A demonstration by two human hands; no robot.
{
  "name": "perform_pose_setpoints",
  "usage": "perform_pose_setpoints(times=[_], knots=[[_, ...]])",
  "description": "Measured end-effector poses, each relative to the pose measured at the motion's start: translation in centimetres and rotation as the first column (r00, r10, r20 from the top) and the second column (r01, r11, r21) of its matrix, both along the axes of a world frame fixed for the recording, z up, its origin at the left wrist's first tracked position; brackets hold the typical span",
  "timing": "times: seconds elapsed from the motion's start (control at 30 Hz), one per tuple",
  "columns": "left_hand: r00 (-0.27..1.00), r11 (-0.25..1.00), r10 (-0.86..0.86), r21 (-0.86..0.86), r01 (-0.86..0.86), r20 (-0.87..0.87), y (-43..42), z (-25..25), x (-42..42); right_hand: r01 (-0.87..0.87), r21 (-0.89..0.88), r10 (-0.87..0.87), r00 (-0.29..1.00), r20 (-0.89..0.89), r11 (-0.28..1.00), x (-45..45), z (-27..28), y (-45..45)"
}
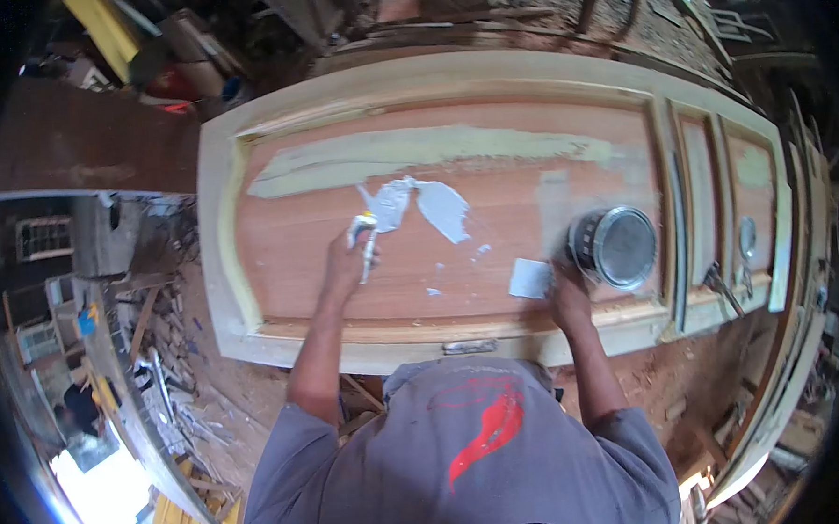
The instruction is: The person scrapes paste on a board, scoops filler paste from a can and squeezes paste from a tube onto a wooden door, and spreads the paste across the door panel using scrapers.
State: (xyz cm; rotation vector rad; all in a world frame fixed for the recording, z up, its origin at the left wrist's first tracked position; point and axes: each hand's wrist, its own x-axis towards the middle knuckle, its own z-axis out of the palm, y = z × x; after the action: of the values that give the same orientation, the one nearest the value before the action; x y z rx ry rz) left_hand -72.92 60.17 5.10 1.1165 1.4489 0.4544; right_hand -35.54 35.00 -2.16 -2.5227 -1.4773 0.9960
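A wooden door panel (346, 293) lies flat in front of me, its reddish inner board bearing a long dried pale band and two wet white patches (443, 211). My left hand (347, 258) is closed around a small white tube (367, 241) with a yellow tip, just below the left white patch. Over the lower right of the board, my right hand (568, 293) grips a flat, square whitish piece (530, 279) by its right edge. A round metal can (624, 247) stands on the board, right beside my right hand.
A pincer-like metal tool (723, 289) and a small round shiny item (747, 236) lie on the door's right end. Wood scraps (177, 394) cover the floor at left. Long boards (789, 368) lean at right. A person's dark head (81, 408) shows at far left.
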Motion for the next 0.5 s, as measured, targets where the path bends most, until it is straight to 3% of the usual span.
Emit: perform_pose_setpoints(times=[0.1,0.2,0.4,0.5], knots=[[1.0,1.0,0.002,-0.01,-0.002,-0.026,0.1,-0.4,-0.3,0.024,0.103,-0.024,1.0,0.0,0.994,0.0,1.2,-0.5],[1.0,1.0,-0.01,-0.002,0.01,-0.021,-0.1,-0.5,-0.6,-0.094,0.139,0.084,0.993,0.082,0.986,0.4,0.6,-1.2],[0.998,0.999,-0.045,0.013,0.045,-0.04,-0.3,-0.7,-0.5,-0.184,0.146,0.164,0.977,0.136,0.972,0.3,0.6,-1.2],[0.994,0.996,-0.079,0.045,0.082,-0.072,-0.4,-0.6,-0.4,-0.126,0.106,0.112,0.985,0.129,0.986,-0.1,0.5,-1.0]])
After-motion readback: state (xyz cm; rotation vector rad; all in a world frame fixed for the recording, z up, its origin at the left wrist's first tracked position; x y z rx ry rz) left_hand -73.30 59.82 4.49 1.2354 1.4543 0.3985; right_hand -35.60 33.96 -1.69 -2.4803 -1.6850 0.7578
